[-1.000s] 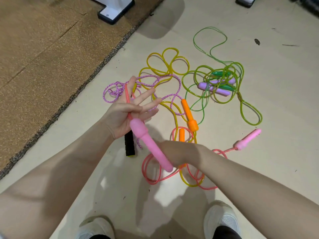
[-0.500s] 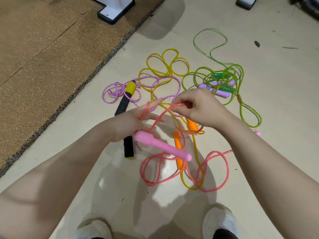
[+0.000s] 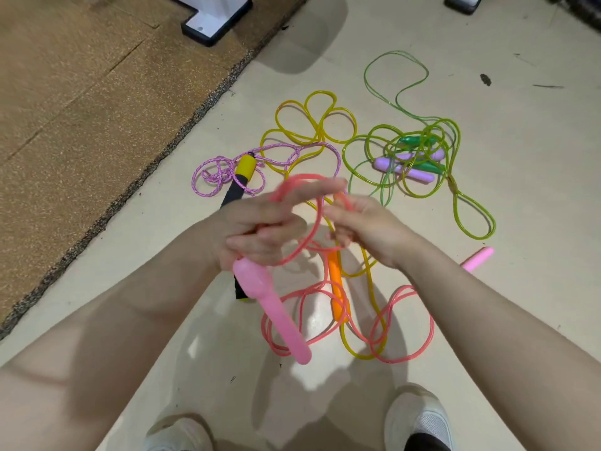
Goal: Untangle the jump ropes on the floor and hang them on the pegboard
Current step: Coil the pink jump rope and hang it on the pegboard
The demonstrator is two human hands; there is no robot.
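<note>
My left hand (image 3: 260, 229) grips the pink jump rope by its pink handle (image 3: 273, 317), which hangs down toward me. A loop of the pink cord (image 3: 305, 245) runs over its fingers. My right hand (image 3: 364, 226) pinches the same cord beside it. More pink cord (image 3: 406, 323) lies coiled on the floor, and the second pink handle (image 3: 478, 259) lies to the right. Under it lie the yellow rope (image 3: 312, 125) with an orange handle (image 3: 336, 291), a purple braided rope (image 3: 227, 177) with a black-and-yellow handle (image 3: 242, 174), and a green rope (image 3: 396, 86) with green and lilac handles (image 3: 403, 166).
A brown mat (image 3: 81, 109) covers the floor on the left, its edge running diagonally. A white stand foot (image 3: 214, 17) rests on it at the top. A dark object (image 3: 463, 3) sits at the top right. My two shoes (image 3: 419, 421) are at the bottom.
Both hands came together over the pile. My right hand let go of the pink handle, took the cord and laid a loop over my left hand's fingers; the left hand now holds the handle.
</note>
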